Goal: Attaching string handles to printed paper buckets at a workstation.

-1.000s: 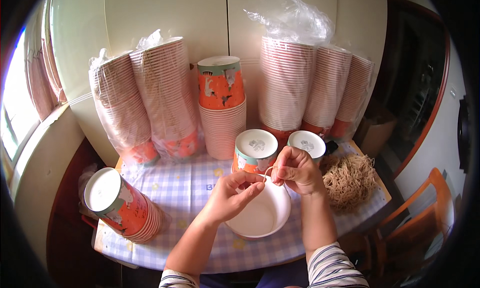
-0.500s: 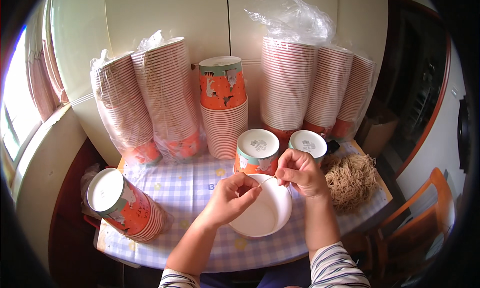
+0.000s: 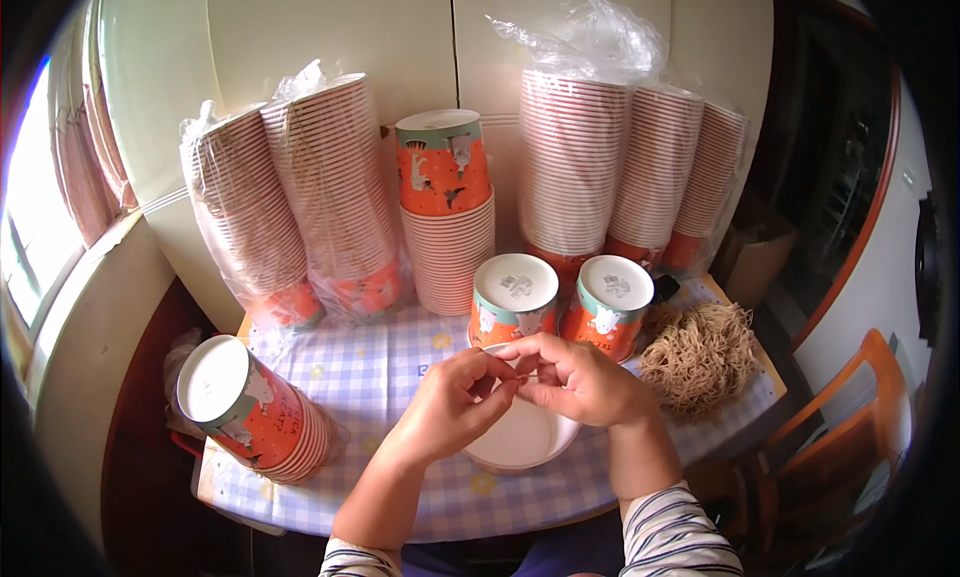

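Note:
Over an upright paper bucket (image 3: pixel 520 439) with a white inside, my left hand (image 3: pixel 450 402) and my right hand (image 3: pixel 585 385) meet at the fingertips. Both pinch a thin tan string (image 3: pixel 531 377), of which only a short bit shows between the fingers. The hands hide the bucket's far rim. Just behind them, two orange-and-green paper buckets (image 3: pixel 515 285) stand upside down, bases up. To the right of my right hand lies a tangled heap of tan strings (image 3: pixel 698 359).
A tilted stack of buckets (image 3: pixel 262 417) stands at the left on the checked tablecloth (image 3: pixel 365 492). Behind are a middle bucket stack (image 3: pixel 447 247), bagged stacks at back left (image 3: pixel 335 177) and back right (image 3: pixel 572 167). A wooden chair (image 3: pixel 870 407) is at the right.
My right hand has moved left and down to meet my left hand. The string stretched between them is now mostly hidden in the fingers.

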